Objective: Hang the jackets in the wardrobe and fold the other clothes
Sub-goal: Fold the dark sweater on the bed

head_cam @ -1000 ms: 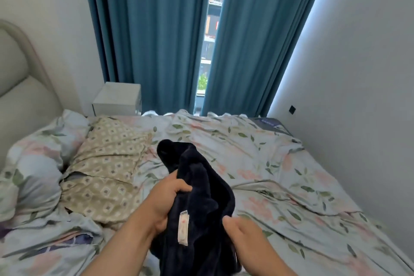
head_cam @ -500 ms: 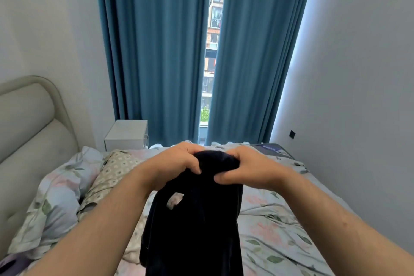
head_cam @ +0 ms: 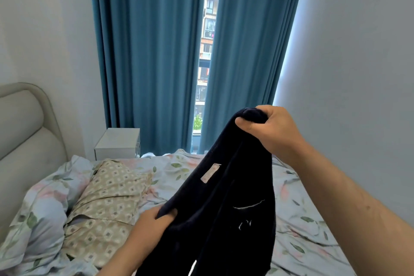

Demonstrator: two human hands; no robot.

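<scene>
While our right hand [head_cam: 276, 129] curls tight round a bunched corner of the dark navy garment [head_cam: 224, 219] and holds it high, our left hand [head_cam: 152, 222] pinches a lower edge between thumb and fingers, so the cloth hangs stretched aslant above the floral bed [head_cam: 302, 219]. We judge that this spread lets us read its shape, pale label [head_cam: 210, 172] facing us, before folding or hanging it; a patterned pillow [head_cam: 107, 197] lies to the left.

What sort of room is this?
Almost certainly a home bedroom: a bed with a padded headboard, a white nightstand beside it, and long teal curtains at the window.
</scene>
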